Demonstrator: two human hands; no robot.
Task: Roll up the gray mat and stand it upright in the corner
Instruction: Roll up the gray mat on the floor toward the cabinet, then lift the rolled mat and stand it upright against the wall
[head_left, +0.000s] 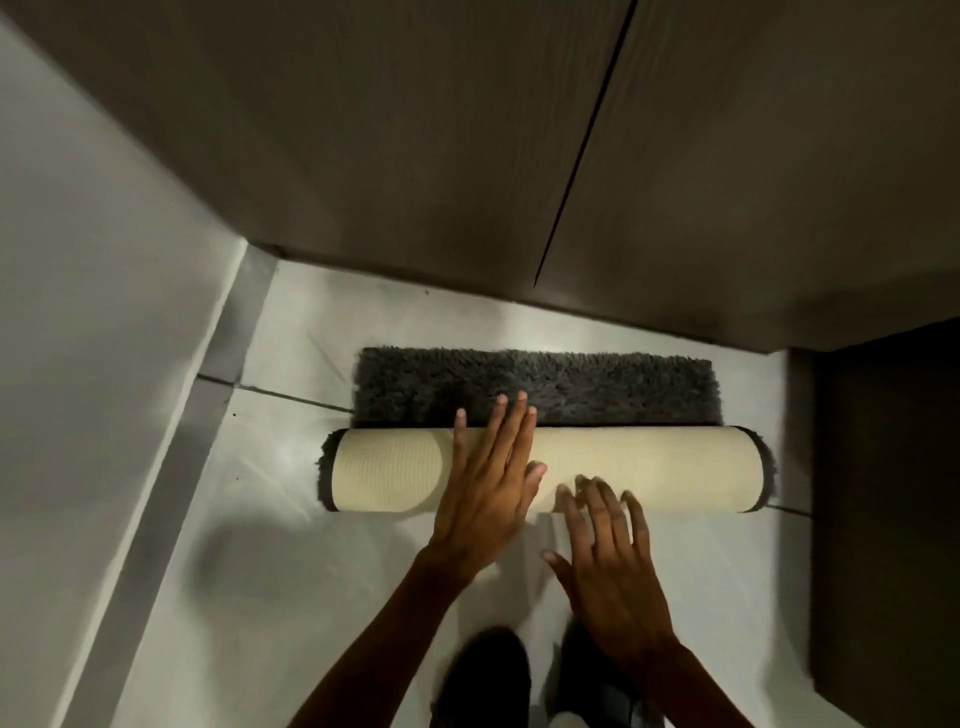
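Observation:
The gray mat (597, 384) lies on the pale floor, mostly rolled. Its rolled part (675, 467) shows the cream backing and lies crosswise, with dark shaggy pile sticking out at both ends. A strip of gray pile stays flat on the floor beyond the roll. My left hand (488, 483) lies flat across the top of the roll, fingers spread and reaching its far edge. My right hand (608, 551) is flat with fingers apart, its fingertips touching the near side of the roll just right of the left hand. Neither hand grips anything.
A brown panelled wall or cabinet front (467, 156) stands just beyond the mat. A pale wall with a gray skirting (156, 493) runs along the left, meeting it in a corner (254, 249). A dark block (883, 519) stands at the right. My feet (483, 675) are below.

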